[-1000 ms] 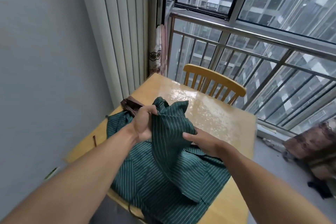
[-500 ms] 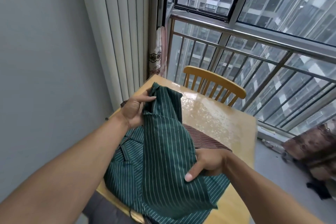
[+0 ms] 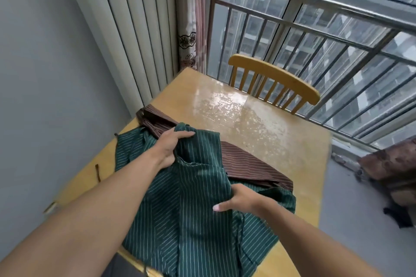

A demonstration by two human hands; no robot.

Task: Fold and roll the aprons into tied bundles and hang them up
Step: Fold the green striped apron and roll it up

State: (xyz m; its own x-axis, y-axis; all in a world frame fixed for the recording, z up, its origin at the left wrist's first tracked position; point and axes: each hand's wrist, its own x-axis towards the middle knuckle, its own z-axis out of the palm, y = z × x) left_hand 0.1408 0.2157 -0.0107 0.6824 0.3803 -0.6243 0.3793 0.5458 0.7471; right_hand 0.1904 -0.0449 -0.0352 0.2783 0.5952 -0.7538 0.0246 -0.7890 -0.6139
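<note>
A soft, limp green pinstriped cloth apron (image 3: 198, 186) is being gripped at its edges by the left hand (image 3: 171, 146) and right hand (image 3: 240, 198) over the wooden bench (image 3: 281, 141).

Two bare forearms, no sleeves visible, no watch or rings seen. Left hand (image 3: 171, 148) and right hand (image 3: 242, 198) bare, ungloved; short pale thumbnail on right.

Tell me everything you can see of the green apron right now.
The green apron is dark green cloth with thin white stripes, crumpled and partly folded on the wooden table, its near edge hanging over the table's front. The left hand grips a bunched top fold; the right hand holds its right edge. It lies over a brown striped apron. A thin tie trails near the right side.
</note>
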